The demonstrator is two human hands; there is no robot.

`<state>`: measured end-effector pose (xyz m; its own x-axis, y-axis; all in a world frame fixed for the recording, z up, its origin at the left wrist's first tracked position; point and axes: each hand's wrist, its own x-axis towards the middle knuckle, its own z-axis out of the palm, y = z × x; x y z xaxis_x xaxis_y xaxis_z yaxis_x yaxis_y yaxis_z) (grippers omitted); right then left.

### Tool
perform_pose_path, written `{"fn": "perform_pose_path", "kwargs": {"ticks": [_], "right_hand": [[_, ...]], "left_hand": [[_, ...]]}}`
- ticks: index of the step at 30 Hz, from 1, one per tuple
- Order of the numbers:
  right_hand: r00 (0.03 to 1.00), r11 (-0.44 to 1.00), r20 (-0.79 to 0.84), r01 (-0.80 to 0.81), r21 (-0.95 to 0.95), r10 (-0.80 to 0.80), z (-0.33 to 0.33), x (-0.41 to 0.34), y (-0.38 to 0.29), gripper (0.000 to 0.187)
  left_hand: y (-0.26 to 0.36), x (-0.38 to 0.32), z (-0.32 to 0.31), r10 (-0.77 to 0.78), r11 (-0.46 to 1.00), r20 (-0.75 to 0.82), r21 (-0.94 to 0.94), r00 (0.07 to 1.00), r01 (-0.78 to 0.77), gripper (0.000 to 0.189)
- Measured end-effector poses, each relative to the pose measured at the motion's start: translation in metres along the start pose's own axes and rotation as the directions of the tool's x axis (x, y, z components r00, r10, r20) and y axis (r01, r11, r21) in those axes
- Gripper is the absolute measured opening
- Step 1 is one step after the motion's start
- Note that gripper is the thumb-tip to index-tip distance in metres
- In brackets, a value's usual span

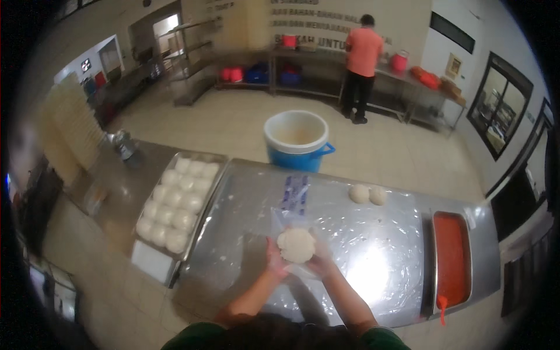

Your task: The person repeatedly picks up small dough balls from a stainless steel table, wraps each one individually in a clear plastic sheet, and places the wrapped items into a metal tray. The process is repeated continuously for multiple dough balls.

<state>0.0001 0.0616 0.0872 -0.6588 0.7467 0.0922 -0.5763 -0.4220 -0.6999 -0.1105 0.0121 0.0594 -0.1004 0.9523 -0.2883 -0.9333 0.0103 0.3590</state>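
A flattened round of pale dough (296, 246) rests between my two hands, above the middle of the metal table. My left hand (275, 261) grips its left side, with the thumb pointing up. On the other side my right hand (322, 259) supports the dough's lower right; it looks slightly blurred. Clear plastic film (280, 216) shows around the dough. Two dough balls (359, 194) sit side by side near the table's far edge. To the left, a metal tray (209, 200) carries several rows of smooth white dough balls (180, 201).
A plastic sheet (319, 227) covers much of the tabletop. At right stands a metal pan (469, 262) of red-orange sauce (451, 258) with an orange utensil handle (443, 308). Beyond the table is a blue bucket (294, 158). A person (363, 57) faces the back counter.
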Motion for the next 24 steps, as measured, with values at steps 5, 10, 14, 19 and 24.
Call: {"fn": "perform_pose_path", "kwargs": {"ticks": [5,10,14,19,24], "right_hand": [[0.999,0.506,0.019,-0.008,-0.863,0.050,0.045,0.034,0.040,0.043],[0.966,0.871,-0.176,-0.249,-0.424,0.191,0.067,0.054,0.069,0.055],[0.962,0.907,-0.079,-0.274,-0.320,0.262,0.119,0.032,0.074,0.066],[0.956,0.775,-0.050,-0.264,-0.574,0.289,0.119,0.032,0.084,0.063],[0.990,0.104,-0.069,-0.056,-0.993,-0.122,0.155,0.026,0.072,0.054]], "left_hand": [[0.076,-0.040,-0.036,0.091,0.988,0.013,-0.127,0.996,-0.089,0.070],[0.136,-0.065,-0.070,0.158,0.973,0.052,-0.176,0.986,-0.147,0.073],[0.176,-0.077,-0.086,0.246,0.947,0.177,-0.251,0.953,-0.199,0.077],[0.204,-0.085,-0.082,0.310,0.916,0.255,-0.339,0.916,-0.216,0.078],[0.211,-0.082,-0.083,0.387,0.894,0.180,-0.315,0.904,-0.319,0.077]]}}
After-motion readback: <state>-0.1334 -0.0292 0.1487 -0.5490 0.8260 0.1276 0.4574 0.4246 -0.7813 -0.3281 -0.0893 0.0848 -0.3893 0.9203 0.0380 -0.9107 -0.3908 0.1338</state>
